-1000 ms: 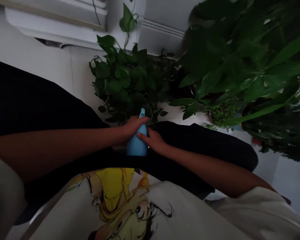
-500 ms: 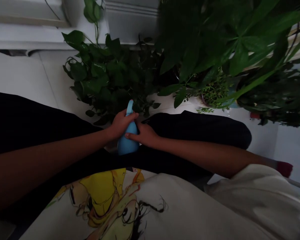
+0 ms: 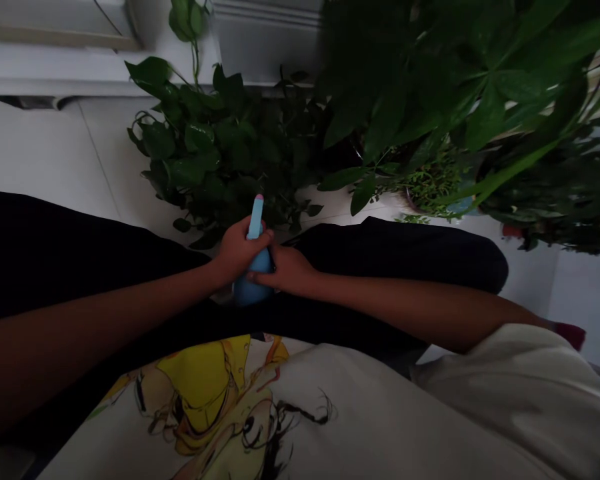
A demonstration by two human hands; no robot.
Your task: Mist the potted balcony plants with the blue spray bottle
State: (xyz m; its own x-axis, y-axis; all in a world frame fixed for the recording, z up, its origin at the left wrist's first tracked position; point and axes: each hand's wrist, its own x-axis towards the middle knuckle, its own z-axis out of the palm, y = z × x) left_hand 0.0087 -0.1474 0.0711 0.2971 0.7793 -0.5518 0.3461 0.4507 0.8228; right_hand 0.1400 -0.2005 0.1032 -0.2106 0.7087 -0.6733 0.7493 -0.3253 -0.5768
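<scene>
Between my legs, both hands are wrapped round a light-blue spray bottle (image 3: pixel 261 263) with a pale blue head and a pink tip. My left hand (image 3: pixel 237 250) grips its neck, the thumb lying across just below the head. Lower down, my right hand (image 3: pixel 293 267) clasps the body from the right, its thumb across the front. The tip points away from me toward a leafy green potted plant (image 3: pixel 205 143) right in front. Most of the fingers are hidden behind the bottle. I cannot make out any spray.
A large broad-leaved plant (image 3: pixel 480 87) overhangs the right front. Beneath it sits a smaller plant (image 3: pixel 430 183), and another dark bushy plant (image 3: pixel 555 193) stands farther right. Behind the foliage runs a white ledge (image 3: pixel 80 73). Pale floor tiles (image 3: pixel 40 147) show at the left.
The bottle's head has swung slightly, showing more of its pale top and pink tip. Both hands keep their hold, shifted very slightly. The view has moved a little.
</scene>
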